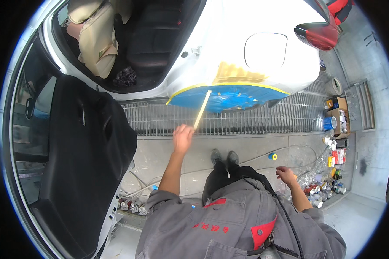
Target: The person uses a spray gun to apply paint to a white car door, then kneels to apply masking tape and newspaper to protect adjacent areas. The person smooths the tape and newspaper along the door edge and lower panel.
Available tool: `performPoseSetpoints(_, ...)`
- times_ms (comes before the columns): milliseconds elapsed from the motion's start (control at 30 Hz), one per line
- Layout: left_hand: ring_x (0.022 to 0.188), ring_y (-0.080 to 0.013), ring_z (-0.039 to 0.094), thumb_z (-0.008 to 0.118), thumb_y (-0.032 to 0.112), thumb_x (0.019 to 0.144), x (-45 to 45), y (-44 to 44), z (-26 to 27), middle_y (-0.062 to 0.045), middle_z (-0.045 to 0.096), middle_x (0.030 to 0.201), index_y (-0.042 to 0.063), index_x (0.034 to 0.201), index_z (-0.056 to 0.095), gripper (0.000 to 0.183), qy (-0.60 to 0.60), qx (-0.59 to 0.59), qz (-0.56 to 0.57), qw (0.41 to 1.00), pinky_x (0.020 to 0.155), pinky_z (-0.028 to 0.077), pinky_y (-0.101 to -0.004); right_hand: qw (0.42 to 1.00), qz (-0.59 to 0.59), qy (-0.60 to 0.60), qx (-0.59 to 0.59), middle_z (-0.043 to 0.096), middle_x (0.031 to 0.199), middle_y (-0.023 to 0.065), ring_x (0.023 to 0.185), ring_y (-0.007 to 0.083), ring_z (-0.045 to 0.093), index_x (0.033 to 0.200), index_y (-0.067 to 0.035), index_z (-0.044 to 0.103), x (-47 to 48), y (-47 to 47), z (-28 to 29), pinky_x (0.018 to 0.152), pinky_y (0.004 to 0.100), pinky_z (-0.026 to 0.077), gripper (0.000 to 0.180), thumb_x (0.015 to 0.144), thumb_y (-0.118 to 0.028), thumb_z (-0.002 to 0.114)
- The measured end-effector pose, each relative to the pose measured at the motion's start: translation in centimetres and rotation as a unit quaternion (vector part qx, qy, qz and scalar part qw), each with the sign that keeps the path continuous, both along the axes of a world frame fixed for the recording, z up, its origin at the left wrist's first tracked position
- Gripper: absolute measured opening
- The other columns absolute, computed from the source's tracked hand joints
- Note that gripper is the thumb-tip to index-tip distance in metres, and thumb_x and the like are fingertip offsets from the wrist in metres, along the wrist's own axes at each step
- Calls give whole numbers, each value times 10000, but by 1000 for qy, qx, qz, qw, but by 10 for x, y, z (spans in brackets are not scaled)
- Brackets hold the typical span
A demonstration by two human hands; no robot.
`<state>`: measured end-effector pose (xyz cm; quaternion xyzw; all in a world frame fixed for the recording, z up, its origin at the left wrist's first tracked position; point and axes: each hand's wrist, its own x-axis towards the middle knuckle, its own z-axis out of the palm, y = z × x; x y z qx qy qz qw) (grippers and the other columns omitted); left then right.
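My left hand [183,137] grips the near end of a pale yellow strip of masking tape [202,110]. The strip runs taut toward the car, its far end over the blue masking film [240,97] at the rear wheel arch. Bright yellow tape [243,84] follows the arch's curved edge. Just above it, a tan, roughly coated patch [238,73] marks the white rear quarter panel [227,42]. Off to my right side, my right hand [286,175] hangs with fingers loosely apart and nothing visible in it.
The open rear door [81,155] stands at left. Floor grating [155,119] runs beside the car. A hose [262,158] crosses the floor near a blue-and-yellow tape roll [273,156]. Paint cans [317,194] and a cardboard box [338,118] line the right side.
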<state>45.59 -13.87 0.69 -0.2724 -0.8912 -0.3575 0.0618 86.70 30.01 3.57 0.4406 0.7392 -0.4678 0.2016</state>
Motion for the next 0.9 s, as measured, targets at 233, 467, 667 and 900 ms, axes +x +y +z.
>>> performPoseSetpoints(233,983,-365,657,753,215,937,43,-37,-39,-125,678,960,77,958,736,141,-166,38,107,980,837,527,-479,1000,-5,10,-10,779,945,92,741,173,740,1258,27,739,-3,11,-11,628,293,567,401,944,-215,680)
performPoseSetpoints(467,1053,-352,681,782,368,884,164,-88,-44,-113,689,1043,125,925,750,249,-237,-246,271,900,874,559,-495,999,34,4,-13,787,923,108,718,180,739,1198,18,765,-25,31,-31,657,327,584,377,921,-223,677)
performPoseSetpoints(667,1086,-340,687,776,301,872,257,-113,-26,-94,695,1112,167,960,753,162,-265,-271,366,850,897,559,-511,989,147,29,14,791,871,119,676,196,756,1133,-10,798,-61,66,-49,712,348,607,355,904,-253,674)
performPoseSetpoints(900,913,-337,717,809,164,844,343,-112,1,-112,726,905,106,917,764,103,-196,-137,443,864,829,574,-463,967,245,75,4,771,823,106,650,202,746,1052,-24,797,-94,95,-48,690,352,591,325,896,-273,657)
